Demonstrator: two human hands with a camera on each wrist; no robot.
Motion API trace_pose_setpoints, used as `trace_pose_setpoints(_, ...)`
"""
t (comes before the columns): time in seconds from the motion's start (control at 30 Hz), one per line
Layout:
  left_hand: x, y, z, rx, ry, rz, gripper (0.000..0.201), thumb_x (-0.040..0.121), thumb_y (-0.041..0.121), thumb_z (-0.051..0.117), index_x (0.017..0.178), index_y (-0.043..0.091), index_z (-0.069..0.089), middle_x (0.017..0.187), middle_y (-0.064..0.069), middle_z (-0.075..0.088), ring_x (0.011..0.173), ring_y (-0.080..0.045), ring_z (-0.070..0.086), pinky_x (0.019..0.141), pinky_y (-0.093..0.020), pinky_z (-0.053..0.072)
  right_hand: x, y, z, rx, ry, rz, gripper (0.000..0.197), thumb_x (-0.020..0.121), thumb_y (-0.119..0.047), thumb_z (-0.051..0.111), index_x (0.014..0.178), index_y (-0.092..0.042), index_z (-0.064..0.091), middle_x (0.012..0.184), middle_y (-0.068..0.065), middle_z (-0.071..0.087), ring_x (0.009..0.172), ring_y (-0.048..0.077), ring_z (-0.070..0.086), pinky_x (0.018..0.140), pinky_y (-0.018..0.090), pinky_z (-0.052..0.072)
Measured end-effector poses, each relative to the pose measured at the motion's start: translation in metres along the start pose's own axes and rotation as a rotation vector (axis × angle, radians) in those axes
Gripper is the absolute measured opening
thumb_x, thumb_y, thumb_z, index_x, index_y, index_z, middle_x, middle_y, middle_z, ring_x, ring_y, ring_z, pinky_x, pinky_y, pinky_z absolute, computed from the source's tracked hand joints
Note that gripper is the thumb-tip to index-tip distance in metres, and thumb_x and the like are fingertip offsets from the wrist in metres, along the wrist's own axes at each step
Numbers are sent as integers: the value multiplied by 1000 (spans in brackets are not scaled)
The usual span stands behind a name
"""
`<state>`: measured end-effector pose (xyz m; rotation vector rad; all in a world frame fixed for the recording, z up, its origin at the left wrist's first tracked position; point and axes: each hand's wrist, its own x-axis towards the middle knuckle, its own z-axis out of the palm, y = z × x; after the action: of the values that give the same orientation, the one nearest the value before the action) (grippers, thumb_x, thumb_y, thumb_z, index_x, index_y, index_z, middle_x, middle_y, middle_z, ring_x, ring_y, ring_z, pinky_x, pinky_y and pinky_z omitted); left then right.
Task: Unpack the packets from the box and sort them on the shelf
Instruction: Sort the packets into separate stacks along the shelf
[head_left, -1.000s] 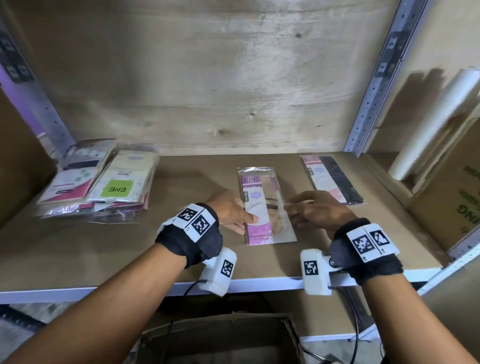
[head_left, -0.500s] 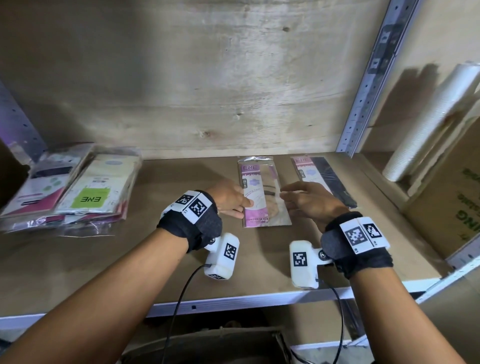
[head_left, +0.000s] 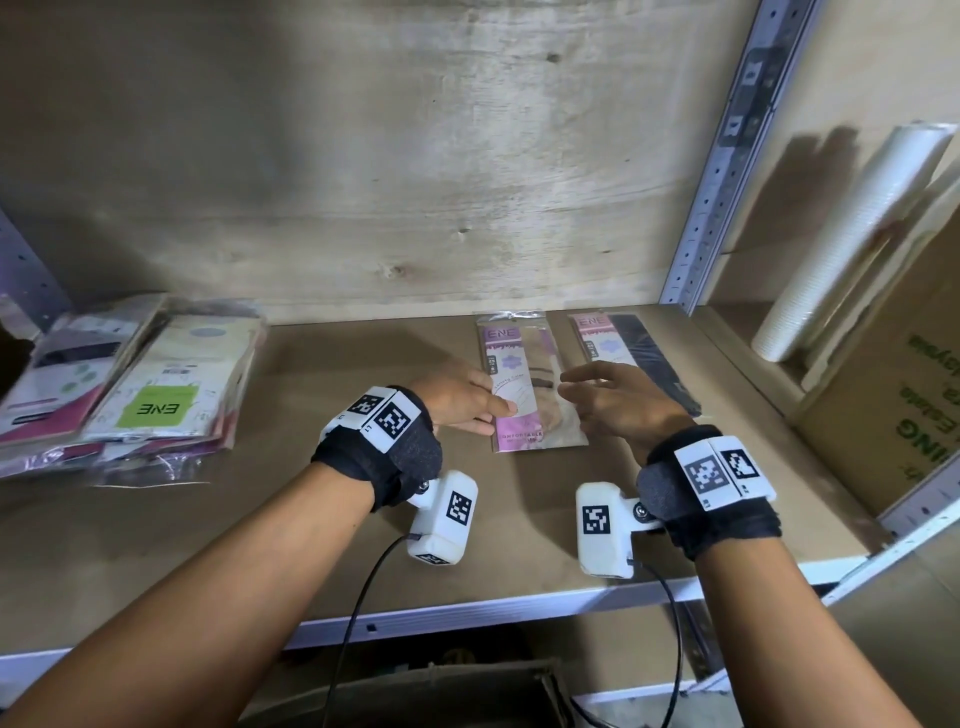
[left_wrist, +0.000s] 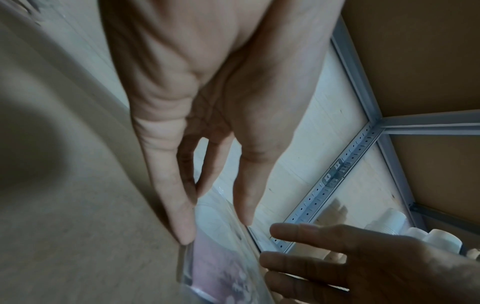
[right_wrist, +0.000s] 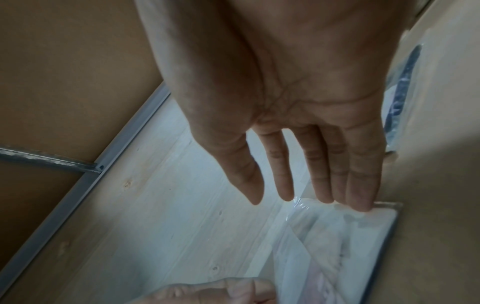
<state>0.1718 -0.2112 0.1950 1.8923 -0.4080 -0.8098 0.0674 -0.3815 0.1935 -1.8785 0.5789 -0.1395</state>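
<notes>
A pink-and-clear packet (head_left: 524, 379) lies flat on the shelf board (head_left: 322, 519), lengthwise toward the back wall. My left hand (head_left: 462, 397) touches its left edge with straight fingers (left_wrist: 182, 226). My right hand (head_left: 597, 389) is at its right edge, fingers straight, with the tips (right_wrist: 361, 201) resting on the packet's clear wrap (right_wrist: 350, 246). Neither hand grips it. A second packet with a black half (head_left: 631, 353) lies just to the right, partly hidden by my right hand. The open cardboard box (head_left: 415, 696) sits below the shelf's front edge.
A loose pile of packets (head_left: 145, 384) lies at the shelf's left end. A perforated metal upright (head_left: 717, 171) stands at the back right. Beyond it lean a sleeve of white cups (head_left: 852, 244) and a printed carton (head_left: 893, 410). Bare board lies between pile and hands.
Both hands have slid the pink packet farther back on the shelf, beside the black one. The right hand's fingers have straightened out.
</notes>
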Motion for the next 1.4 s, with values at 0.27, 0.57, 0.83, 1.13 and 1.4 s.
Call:
trace_pose_setpoints(0.27,1,-1,-7,44,22,20,41,83,10,76,122,6,63,112,-10,72,88,-15,70,75,-23,60,-3,0,0,-74,19,-20,32,90,-24,69,119,-13,64,113,7,67,102,23,64,98,42,52)
trace_pose_setpoints(0.57,-49,-26,-73,96,220,75,13,90,19,70,103,18,69,106,-4,72,91,-18,69,87,-30,55,-35,-17,7,-67,138,-189,16,93,-15,62,107,-10,68,93,7,75,88,27,70,79,38,59)
trace_pose_setpoints(0.83,-103,-56,-138,-92,512,223,18,89,32,70,95,16,72,84,0,76,74,-11,69,67,-23,54,-62,-43,50,41,52,-237,10,94,-6,58,98,-4,67,79,12,73,59,17,65,53,25,48)
trace_pose_setpoints(1.13,-124,-65,-218,-118,759,220,13,88,21,65,77,16,69,64,2,66,47,-6,48,52,-21,38,-33,-89,173,33,-184,-225,5,95,-8,58,93,-4,60,67,12,63,50,17,56,48,23,42)
trace_pose_setpoints(1.4,-134,-106,-291,-187,859,105,17,84,28,62,80,16,73,61,7,72,53,-8,60,60,-24,45,15,-147,303,-57,-407,-104,31,85,-40,73,75,-13,61,72,5,63,60,22,60,60,32,53)
